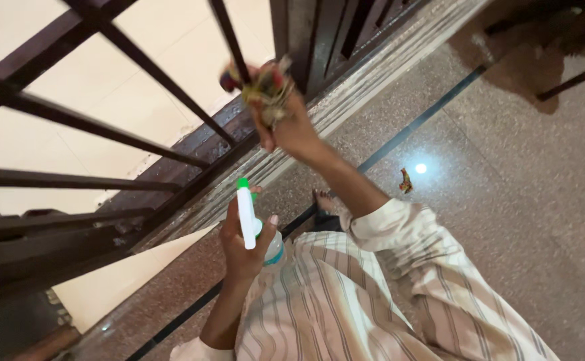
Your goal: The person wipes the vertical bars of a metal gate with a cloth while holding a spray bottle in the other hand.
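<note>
My left hand (242, 244) is closed around a spray bottle (247, 215) with a white trigger head and a green nozzle tip, held low in front of my striped shirt. My right hand (280, 117) is raised and grips a bunched multicoloured cloth (269, 87), pressing it against a dark slanted bar (229, 37) of a metal grille. Part of the cloth is blurred by motion.
The dark metal grille (72, 120) fills the left and upper view, with a ribbed metal sill (346, 100) along its base. Speckled stone floor (520, 200) lies to the right, with a small coloured scrap (405, 180) on it. A foot in a sandal (324, 204) shows below my arm.
</note>
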